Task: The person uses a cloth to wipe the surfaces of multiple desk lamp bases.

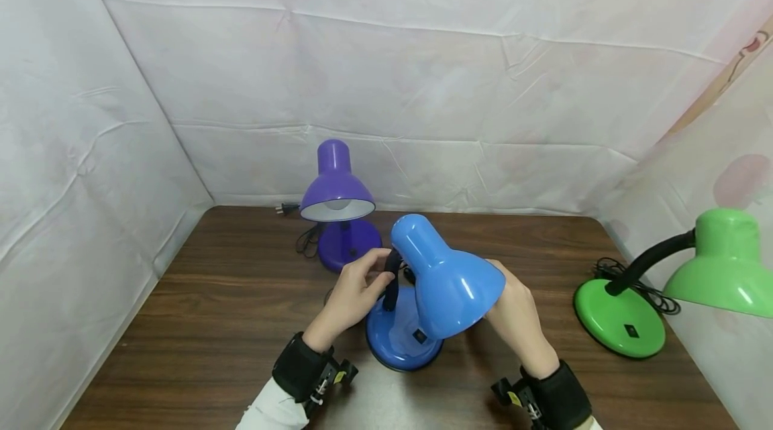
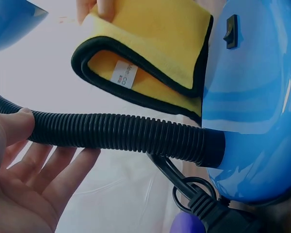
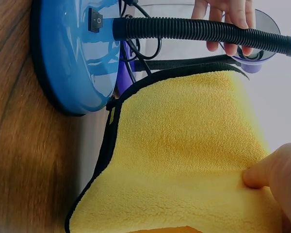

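Note:
A blue desk lamp (image 1: pixel 461 289) stands on its round base on the brown wooden table, its shade tipped toward the front right. My left hand (image 1: pixel 353 292) grips the lamp's black ribbed neck (image 2: pixel 111 131), thumb on one side and fingers on the other. Behind the shade, my right hand (image 1: pixel 513 306) is partly hidden in the head view. The right wrist view has it pinching a yellow cloth (image 3: pixel 184 131) with black edging, thumb pressed into the pile. This cloth hangs folded beside the neck and close to the base (image 2: pixel 252 87), which carries a black rocker switch (image 2: pixel 231 32).
A purple lamp (image 1: pixel 338 192) stands at the back left with its cord and plug (image 1: pixel 287 208) beside it. At the right, a green lamp (image 1: pixel 622 326) has a coiled black cord (image 1: pixel 655 296) behind its base. White fabric walls (image 1: pixel 386 81) enclose the table (image 1: pixel 199 349).

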A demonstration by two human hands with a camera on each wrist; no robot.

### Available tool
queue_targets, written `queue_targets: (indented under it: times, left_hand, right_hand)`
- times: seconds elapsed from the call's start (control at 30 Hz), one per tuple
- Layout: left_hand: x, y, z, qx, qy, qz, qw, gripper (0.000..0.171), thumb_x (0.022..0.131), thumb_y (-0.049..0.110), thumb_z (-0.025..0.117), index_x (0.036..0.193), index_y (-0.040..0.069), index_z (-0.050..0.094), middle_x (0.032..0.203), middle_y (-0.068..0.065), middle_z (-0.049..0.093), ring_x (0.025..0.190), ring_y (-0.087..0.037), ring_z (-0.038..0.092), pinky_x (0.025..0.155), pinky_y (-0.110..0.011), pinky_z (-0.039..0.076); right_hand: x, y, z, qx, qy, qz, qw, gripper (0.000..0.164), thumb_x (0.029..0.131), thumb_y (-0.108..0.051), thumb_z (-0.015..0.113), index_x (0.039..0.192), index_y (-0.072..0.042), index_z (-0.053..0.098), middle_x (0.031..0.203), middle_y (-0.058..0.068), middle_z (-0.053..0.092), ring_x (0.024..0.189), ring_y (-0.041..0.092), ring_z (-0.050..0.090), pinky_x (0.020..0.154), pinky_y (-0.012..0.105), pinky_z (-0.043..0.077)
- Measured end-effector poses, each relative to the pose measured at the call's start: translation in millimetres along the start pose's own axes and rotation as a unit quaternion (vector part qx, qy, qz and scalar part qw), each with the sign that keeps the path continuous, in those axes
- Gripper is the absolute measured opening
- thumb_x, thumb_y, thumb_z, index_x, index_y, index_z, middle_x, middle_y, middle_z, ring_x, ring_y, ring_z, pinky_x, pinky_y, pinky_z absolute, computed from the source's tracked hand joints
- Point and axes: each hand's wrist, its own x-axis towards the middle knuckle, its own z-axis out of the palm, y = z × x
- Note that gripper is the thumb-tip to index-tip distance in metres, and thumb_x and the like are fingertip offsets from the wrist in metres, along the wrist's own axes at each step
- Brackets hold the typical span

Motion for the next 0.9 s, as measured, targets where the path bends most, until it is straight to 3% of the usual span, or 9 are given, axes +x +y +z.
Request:
queue_targets:
  times: [0.37, 0.53, 0.7, 0.9]
  left_hand:
    - [4.9, 1.5, 6.9, 0.014, 0.031, -0.012, 0.9993, 0.028, 0.086, 0.001, 0.061, 0.112, 0.009, 0.057, 0.092, -0.006, 0.066, 0.081, -0.017, 0.066, 0.069, -0.029, 0.056]
    - [6.8, 2.3, 9.9, 0.034, 0.050, -0.012, 0.9981, 0.029, 0.085, 0.002, 0.064, 0.112, 0.010, 0.058, 0.091, -0.005, 0.067, 0.082, -0.014, 0.065, 0.067, -0.030, 0.056]
    - [8.9, 2.8, 13.4, 0.052, 0.064, -0.008, 0.9966, 0.028, 0.083, 0.005, 0.067, 0.109, 0.010, 0.059, 0.091, -0.003, 0.068, 0.082, -0.011, 0.064, 0.062, -0.026, 0.054]
    - [12.0, 2.9, 17.5, 0.047, 0.074, -0.010, 0.9961, 0.028, 0.082, 0.008, 0.068, 0.108, 0.013, 0.059, 0.091, -0.003, 0.068, 0.082, -0.012, 0.064, 0.054, -0.023, 0.051]
  right_hand:
    - [5, -1, 5, 0.011, -0.021, 0.024, 0.999, 0.021, 0.089, -0.003, 0.055, 0.108, -0.011, 0.061, 0.101, 0.003, 0.065, 0.091, 0.016, 0.063, 0.073, 0.037, 0.054]
    - [4, -1, 8, -0.002, -0.011, 0.007, 1.000, 0.017, 0.085, 0.003, 0.059, 0.099, -0.005, 0.065, 0.098, 0.009, 0.066, 0.090, 0.022, 0.062, 0.074, 0.041, 0.053]
    - [5, -3, 10, 0.007, -0.015, 0.012, 1.000, 0.014, 0.081, 0.006, 0.061, 0.080, -0.008, 0.063, 0.078, 0.003, 0.062, 0.069, 0.009, 0.052, 0.063, 0.031, 0.048]
    - [5, -4, 15, 0.047, -0.014, 0.030, 0.998, 0.015, 0.076, 0.002, 0.070, 0.087, -0.002, 0.061, 0.080, 0.006, 0.062, 0.071, 0.011, 0.055, 0.063, 0.031, 0.048]
